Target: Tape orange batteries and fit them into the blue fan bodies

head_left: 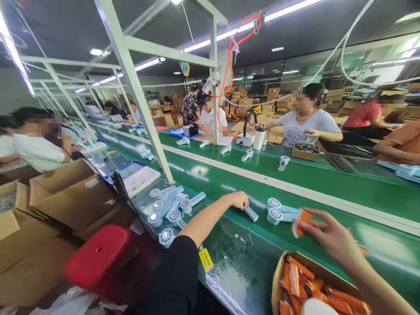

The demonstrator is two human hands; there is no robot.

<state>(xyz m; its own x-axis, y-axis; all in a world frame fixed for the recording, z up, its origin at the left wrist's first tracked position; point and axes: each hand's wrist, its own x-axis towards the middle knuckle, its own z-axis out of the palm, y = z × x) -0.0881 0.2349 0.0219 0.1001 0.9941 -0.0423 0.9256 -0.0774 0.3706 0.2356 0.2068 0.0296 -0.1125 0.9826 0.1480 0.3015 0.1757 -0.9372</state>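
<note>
My left hand (240, 200) reaches over the green belt, its fingers closed on a light-blue handled part (252, 214). The handle sticks out to the lower right; its other end is hidden by the hand. My right hand (323, 225) pinches an orange piece (305, 219) with a pale strip beside it. Just left of that piece, two light-blue parts with round heads (274, 215) lie side by side on the belt. Below my right hand, an open cardboard box (277, 280) holds several orange cylinder-like pieces (294, 280).
More round-headed parts (158, 204) lie grouped on the bench at left, beside a metal post (144, 96). A red stool (98, 256) and cardboard boxes (65, 205) stand lower left. Across the belt (210, 175) sit co-workers, one near a white cup (259, 138).
</note>
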